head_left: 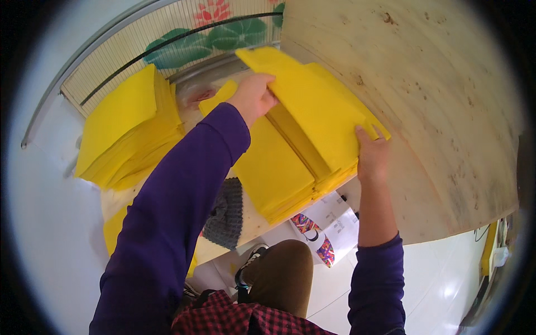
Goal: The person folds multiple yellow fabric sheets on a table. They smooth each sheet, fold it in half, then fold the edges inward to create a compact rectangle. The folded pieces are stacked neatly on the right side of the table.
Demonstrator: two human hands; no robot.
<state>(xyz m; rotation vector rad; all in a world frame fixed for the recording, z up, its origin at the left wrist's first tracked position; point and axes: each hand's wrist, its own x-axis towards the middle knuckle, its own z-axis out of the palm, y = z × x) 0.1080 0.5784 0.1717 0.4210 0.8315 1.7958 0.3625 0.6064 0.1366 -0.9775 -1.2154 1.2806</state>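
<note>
I hold a yellow sheet (312, 103), perhaps cloth or thick paper, tilted over the right-hand side of a yellow stack. My left hand (254, 97) is closed on its left edge, fingertips partly tucked out of sight. My right hand (373, 153) pinches its near right corner, where a few layers seem to part. Whether I grip one sheet or several, I cannot tell. Beneath lies a stack of yellow sheets (273, 176), with a dark gap running between its left part and the raised sheet.
A second, taller yellow stack (120, 120) stands at the left. A grey knitted item (225, 215) lies beside my left forearm. A wooden panel (413, 106) rises along the right, and a slatted screen (184, 42) at the back. White printed packaging (329, 226) lies below the table edge.
</note>
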